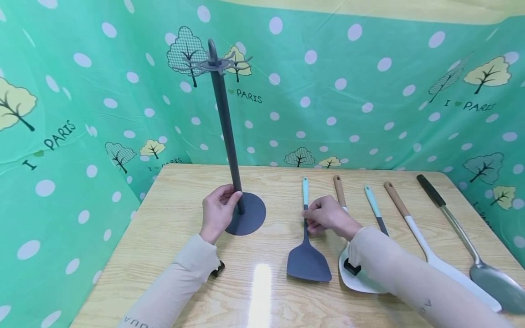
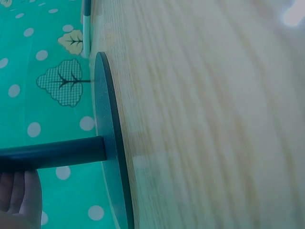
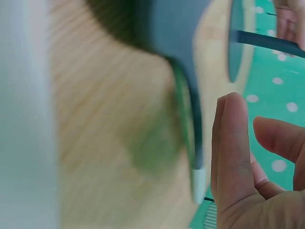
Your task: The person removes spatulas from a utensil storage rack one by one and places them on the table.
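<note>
A dark grey utensil stand (image 1: 226, 132), with a ring of hooks on top and a round base, stands upright at the table's middle left. My left hand (image 1: 218, 213) grips its pole low down, thumb in front; its fingers (image 2: 21, 193) show against the pole in the left wrist view. A dark grey turner (image 1: 308, 263) with a mint handle end lies flat on the table. My right hand (image 1: 330, 215) is over the turner's shaft. In the right wrist view, its fingers (image 3: 234, 143) are nearly straight and the thumb is apart, with nothing between them.
Right of the turner lie a white turner (image 1: 356, 281) with a brown handle, a mint-handled utensil (image 1: 372, 200) partly under my right sleeve, a long white utensil (image 1: 418, 232) with a brown handle, and a metal utensil (image 1: 494, 282). A green patterned curtain (image 1: 348, 91) hangs behind the table.
</note>
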`<state>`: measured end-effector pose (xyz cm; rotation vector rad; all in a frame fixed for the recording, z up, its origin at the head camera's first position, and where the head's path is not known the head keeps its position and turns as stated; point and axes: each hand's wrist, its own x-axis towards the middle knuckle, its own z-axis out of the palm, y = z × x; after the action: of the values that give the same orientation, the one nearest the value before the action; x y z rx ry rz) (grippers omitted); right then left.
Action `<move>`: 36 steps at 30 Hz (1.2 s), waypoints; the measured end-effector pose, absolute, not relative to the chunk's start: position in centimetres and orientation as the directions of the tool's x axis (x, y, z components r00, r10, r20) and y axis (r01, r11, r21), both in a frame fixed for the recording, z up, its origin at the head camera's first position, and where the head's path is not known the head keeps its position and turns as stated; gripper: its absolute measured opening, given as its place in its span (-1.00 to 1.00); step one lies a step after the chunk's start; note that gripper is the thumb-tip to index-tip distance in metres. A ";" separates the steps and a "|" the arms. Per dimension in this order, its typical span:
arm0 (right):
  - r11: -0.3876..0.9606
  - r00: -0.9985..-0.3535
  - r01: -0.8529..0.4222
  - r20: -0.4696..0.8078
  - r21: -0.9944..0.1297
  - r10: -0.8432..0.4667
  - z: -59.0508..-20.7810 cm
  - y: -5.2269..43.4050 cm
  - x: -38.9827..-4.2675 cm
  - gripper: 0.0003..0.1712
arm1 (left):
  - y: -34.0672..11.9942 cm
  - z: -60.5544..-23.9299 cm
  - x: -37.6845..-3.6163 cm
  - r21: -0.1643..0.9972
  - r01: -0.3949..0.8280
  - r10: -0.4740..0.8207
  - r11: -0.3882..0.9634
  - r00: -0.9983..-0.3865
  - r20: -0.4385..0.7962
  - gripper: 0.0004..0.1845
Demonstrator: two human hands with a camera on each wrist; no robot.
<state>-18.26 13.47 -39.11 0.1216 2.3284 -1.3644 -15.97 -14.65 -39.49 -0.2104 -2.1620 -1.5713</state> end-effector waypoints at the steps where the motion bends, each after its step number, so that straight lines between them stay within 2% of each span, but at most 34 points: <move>1: 0.499 -0.902 0.283 -0.405 -0.819 -0.153 -38.8 13.5 -18.3 -0.77 | -14.7 -39.5 -16.0 0.861 0.380 -0.141 0.338 -0.884 0.445 -0.81; 7: 0.425 -0.908 0.253 -0.365 -0.869 -0.205 -36.8 13.7 -18.2 -0.75 | -14.7 -39.6 -16.1 0.860 0.383 -0.141 0.338 -0.882 0.449 -0.80; 17: 0.328 -0.941 0.209 -0.281 -0.921 -0.190 -34.4 15.1 -17.4 -0.70 | -14.8 -39.7 -16.2 0.860 0.378 -0.145 0.343 -0.883 0.446 -0.81; 26: 0.262 -0.964 0.156 -0.204 -0.952 -0.168 -33.4 16.5 -16.3 -0.62 | -15.8 -42.4 -18.1 0.867 0.369 -0.157 0.335 -0.885 0.438 -0.78; 32: 0.233 -0.979 0.089 -0.128 -0.968 -0.157 -33.5 17.3 -15.4 -0.56 | -16.0 -42.5 -18.1 0.866 0.369 -0.142 0.338 -0.889 0.435 -0.78; 36: 0.239 -0.989 0.029 -0.062 -0.971 -0.135 -33.4 17.5 -14.8 -0.52 | -16.3 -42.2 -17.9 0.839 0.381 -0.103 0.388 -0.887 0.450 -0.77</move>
<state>-14.76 17.53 -33.36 -0.1018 2.3649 -1.8575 -17.92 -16.27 -42.17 -0.2389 -2.2196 -1.5102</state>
